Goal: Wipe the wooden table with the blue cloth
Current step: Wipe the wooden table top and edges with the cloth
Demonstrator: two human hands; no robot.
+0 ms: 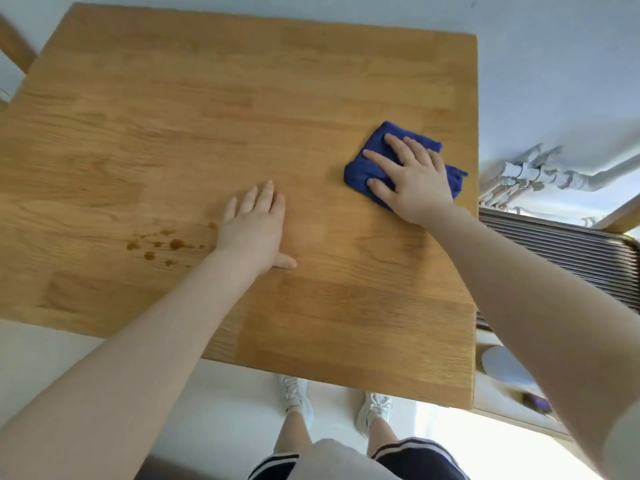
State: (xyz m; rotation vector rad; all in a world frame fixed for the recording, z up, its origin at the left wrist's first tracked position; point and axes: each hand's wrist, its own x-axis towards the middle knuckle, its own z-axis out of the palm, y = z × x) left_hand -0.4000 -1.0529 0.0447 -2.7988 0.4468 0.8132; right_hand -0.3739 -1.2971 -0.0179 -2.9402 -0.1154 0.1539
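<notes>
Blue cloth (374, 168) sits mid-right of frame on the bench (207, 98), our right hand (412, 181) flat on it, fingers straight. Left hand (256, 230) flat, holding nothing. Cloth looks soft, light; we'd press w/ palm at center.

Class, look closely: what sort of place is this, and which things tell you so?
Probably a room in a home: a wooden table with brown spots, a radiator fed by wall pipes.

The person's arms are bare, with a thin ring (409, 158) on one finger of the right hand (412, 181). They wear dark shorts (415, 459) with white stripes, a light top (332, 459), and white lace-up shoes (298, 396).
</notes>
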